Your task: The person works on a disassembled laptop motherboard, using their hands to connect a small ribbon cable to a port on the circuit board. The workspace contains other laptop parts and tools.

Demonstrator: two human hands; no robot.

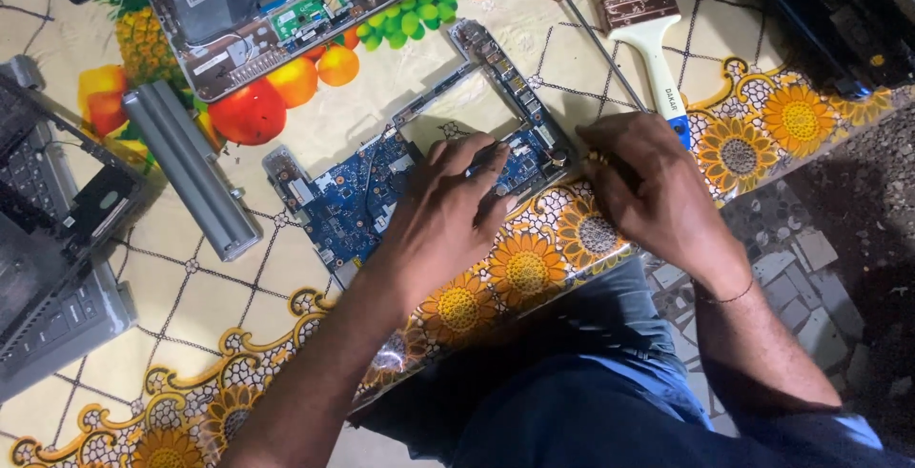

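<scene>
On the flowered tabletop [286, 296], the left hand [448, 211] presses flat (grip released) steadying the circuit board [353, 201], right hand [648, 182] beside it, its grip hidden.

Open cloth lay left of the circuit board [367, 196], bounded by the grey battery [191, 171]; brush [640, 25] and screwdriver [581, 15] blocked the far-right approach.
</scene>
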